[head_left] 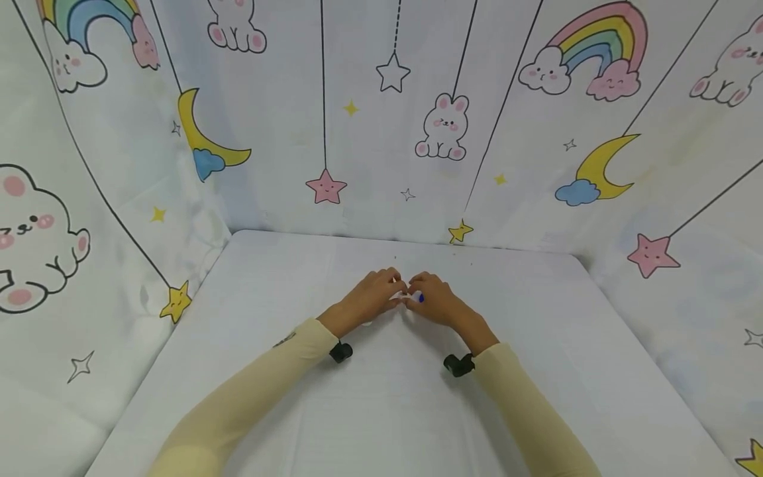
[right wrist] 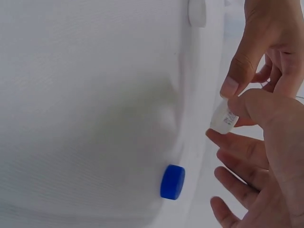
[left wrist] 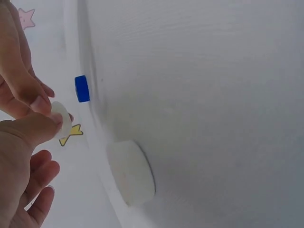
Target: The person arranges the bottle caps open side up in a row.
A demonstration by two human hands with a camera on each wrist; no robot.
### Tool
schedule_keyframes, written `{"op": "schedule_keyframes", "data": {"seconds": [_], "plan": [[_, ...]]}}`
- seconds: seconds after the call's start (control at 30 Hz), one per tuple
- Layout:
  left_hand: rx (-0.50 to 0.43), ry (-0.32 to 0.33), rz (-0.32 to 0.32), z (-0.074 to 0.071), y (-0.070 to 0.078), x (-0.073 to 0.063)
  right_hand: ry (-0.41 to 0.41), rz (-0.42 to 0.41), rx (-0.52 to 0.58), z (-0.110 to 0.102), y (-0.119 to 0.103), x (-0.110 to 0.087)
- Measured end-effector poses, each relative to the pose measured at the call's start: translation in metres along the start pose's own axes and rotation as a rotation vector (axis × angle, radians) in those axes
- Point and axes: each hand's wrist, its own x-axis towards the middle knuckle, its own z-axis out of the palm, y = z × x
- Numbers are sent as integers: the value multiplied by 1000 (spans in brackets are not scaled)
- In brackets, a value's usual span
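Note:
In the head view my left hand (head_left: 375, 293) and right hand (head_left: 436, 299) meet above the table. Between their fingertips is a small white translucent piece (right wrist: 225, 118) bearing tiny print on one side; its kind is not clear. My left thumb and fingers pinch one end of it, and my right thumb and index finger pinch the other. The right hand's remaining fingers are spread apart. A blue cap (right wrist: 172, 182) lies on the table by the right hand. Nearer the left hand is a thick white disc (left wrist: 131, 173), perhaps a lid.
The white table (head_left: 381, 411) is enclosed by cloth walls (head_left: 274, 119) printed with rabbits, stars, moons and rainbows. A few tiny specks dot the table beyond the hands. Each wrist carries a small black camera (head_left: 459, 365).

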Motion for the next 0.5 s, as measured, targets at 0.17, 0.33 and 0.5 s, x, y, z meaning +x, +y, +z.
{"op": "schedule_keyframes", "data": {"seconds": [0.17, 0.33, 0.5], "plan": [[-20, 56, 19, -7, -2, -1, 13, 17, 23, -2, -1, 1], [-50, 74, 17, -9, -4, -2, 40, 5, 45, -1, -3, 0], [-169, 16, -91, -8, -5, -6, 121, -35, 69, 4, -4, -4]]}}
